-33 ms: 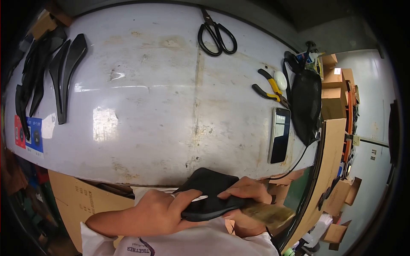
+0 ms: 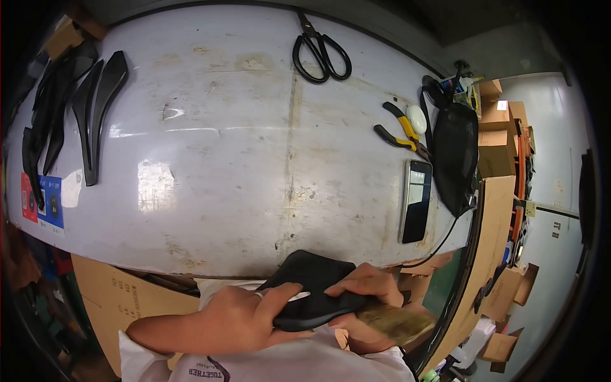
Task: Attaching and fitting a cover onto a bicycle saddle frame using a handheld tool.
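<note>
White tabletop [image 2: 216, 127], scuffed and stained, fills most of the head view; cardboard boxes [image 2: 496, 149] stacked at right of frame.

Black pad [image 2: 312, 280]: lower centre, at the table's near edge, between both hands. Left hand [image 2: 238, 315], ring on one finger, pinches its left side: thumb on the upper face, other fingertips along the lower edge. Small white sliver by the thumb tip, too small to identify. Right hand [image 2: 372, 283], right of pad: fingertip pressed to the upper face; remaining fingers partly hidden, cannot tell what they grip. Brown item [image 2: 398, 323], blurred, juts out just below and right of this hand.

Top centre: black-handled scissors [image 2: 321, 57]. Right part of table: yellow-and-black pliers [image 2: 405, 132], white oval object [image 2: 417, 119], phone [image 2: 417, 200], black pouch [image 2: 455, 156]. Upper left: several long black strips [image 2: 105, 108].
</note>
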A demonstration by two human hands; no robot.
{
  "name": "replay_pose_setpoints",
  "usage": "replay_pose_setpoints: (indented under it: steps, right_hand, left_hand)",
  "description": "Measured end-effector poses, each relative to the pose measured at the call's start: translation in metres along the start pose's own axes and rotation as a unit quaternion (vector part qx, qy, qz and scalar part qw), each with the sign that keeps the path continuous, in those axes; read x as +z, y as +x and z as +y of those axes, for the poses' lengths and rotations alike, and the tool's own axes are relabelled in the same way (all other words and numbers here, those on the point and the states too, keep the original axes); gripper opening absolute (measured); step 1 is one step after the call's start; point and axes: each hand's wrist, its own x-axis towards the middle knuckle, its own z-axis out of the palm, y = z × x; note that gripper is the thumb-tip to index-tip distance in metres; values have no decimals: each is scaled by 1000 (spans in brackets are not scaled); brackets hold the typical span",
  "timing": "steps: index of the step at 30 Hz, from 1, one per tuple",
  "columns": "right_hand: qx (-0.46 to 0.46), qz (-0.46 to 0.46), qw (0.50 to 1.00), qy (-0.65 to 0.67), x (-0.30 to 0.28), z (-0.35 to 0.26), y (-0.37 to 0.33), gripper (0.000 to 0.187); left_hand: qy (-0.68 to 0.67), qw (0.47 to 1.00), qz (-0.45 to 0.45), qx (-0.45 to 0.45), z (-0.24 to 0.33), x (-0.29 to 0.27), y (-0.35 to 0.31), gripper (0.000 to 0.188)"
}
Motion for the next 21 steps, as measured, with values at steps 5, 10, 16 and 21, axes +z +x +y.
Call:
replay_pose_setpoints:
  steps: [5,10,16,21]
  right_hand:
    - [-46,32,995,-77,5,-1,0,86]
    - [-75,-59,976,-198,-12,-17,22,78]
    - [-49,28,990,-127,-20,1,3,56]
    - [5,17,997,-73,-26,3,-12,48]
  left_hand:
    - [114,992,9,51,12,10,6,75]
    - [79,989,-105,61,19,-19,34,59]
    - [-1,962,-266,53,20,-33,77,37]
    - [17,969,-239,54,34,-9,68,42]
